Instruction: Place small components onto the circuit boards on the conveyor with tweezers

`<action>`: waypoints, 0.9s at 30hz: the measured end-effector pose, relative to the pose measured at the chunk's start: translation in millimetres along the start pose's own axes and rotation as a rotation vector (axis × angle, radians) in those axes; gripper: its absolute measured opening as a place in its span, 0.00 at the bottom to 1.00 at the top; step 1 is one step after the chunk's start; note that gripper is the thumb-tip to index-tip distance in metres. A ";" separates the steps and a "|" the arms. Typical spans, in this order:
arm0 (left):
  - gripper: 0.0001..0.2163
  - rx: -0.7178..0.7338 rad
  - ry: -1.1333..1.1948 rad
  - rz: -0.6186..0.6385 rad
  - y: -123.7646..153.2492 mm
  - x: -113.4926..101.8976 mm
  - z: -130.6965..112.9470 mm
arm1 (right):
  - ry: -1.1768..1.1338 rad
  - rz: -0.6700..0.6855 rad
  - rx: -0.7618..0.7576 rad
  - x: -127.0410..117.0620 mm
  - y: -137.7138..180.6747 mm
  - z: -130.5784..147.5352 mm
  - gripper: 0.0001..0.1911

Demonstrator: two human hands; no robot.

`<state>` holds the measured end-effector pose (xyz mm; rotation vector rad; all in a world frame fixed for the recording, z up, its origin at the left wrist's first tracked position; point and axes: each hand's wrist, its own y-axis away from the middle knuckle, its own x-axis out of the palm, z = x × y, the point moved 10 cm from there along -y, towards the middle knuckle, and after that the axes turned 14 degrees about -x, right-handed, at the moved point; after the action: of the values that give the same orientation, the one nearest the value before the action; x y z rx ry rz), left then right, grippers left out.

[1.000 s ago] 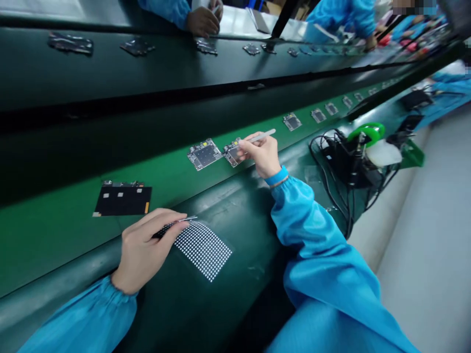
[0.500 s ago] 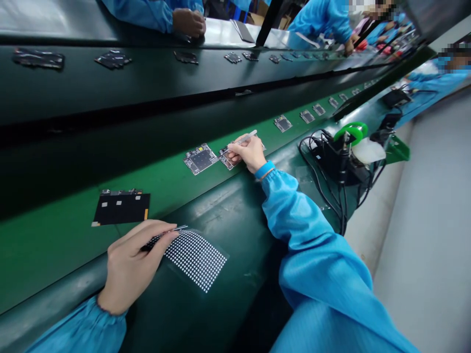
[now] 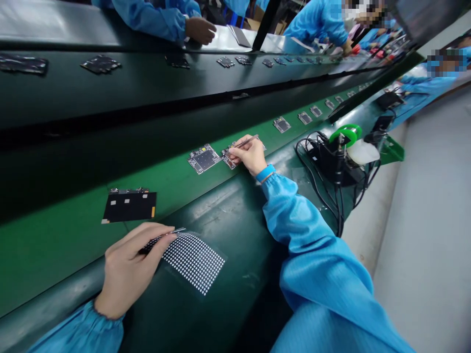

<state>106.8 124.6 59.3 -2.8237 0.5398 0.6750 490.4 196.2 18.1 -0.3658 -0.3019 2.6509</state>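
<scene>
My left hand [image 3: 128, 267] pinches a sheet of small round white stickers [image 3: 196, 262] on clear film between thumb and fingers. A thin shiny edge shows past its fingertips. In my right hand [image 3: 253, 156] are slim metal tweezers [image 3: 248, 140], held like a pen over a circuit board [image 3: 228, 159] on the green belt. The hand covers much of that board, and the tweezers' tips are hard to make out. Just left of it lies another circuit board [image 3: 203, 158] with a dark square and a yellow patch. Nearer my left hand is a black panel [image 3: 132, 207] with white squares.
Several more boards [image 3: 281, 124] line the green belt [image 3: 69, 215] toward the far right. Cables and a black stand with a green reel [image 3: 346, 135] occupy the right side. Dark wrapped parts [image 3: 100, 64] lie on the far ledge. Across it, a co-worker's hand [image 3: 200, 30] shows.
The black panel and the nearest board have shifted slightly right in view. My right hand stays over the same board, its tweezers tilted a little differently. The co-worker's hand across has moved right and opened.
</scene>
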 end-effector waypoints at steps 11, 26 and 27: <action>0.03 0.001 -0.015 -0.012 -1.0 -0.1 -0.5 | 0.016 -0.067 -0.003 -16.4 -3.5 -6.1 0.19; 0.03 -0.010 -0.010 -0.006 1.1 -0.8 3.9 | 0.055 -0.080 -0.047 -27.8 -1.1 -1.6 0.17; 0.03 -0.011 -0.010 -0.007 1.1 -1.0 4.3 | 0.059 -0.080 -0.046 -28.7 -1.4 -2.4 0.18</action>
<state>103.8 125.0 55.8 -2.8297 0.5257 0.6927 516.6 184.7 22.2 -0.4366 -0.3520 2.5530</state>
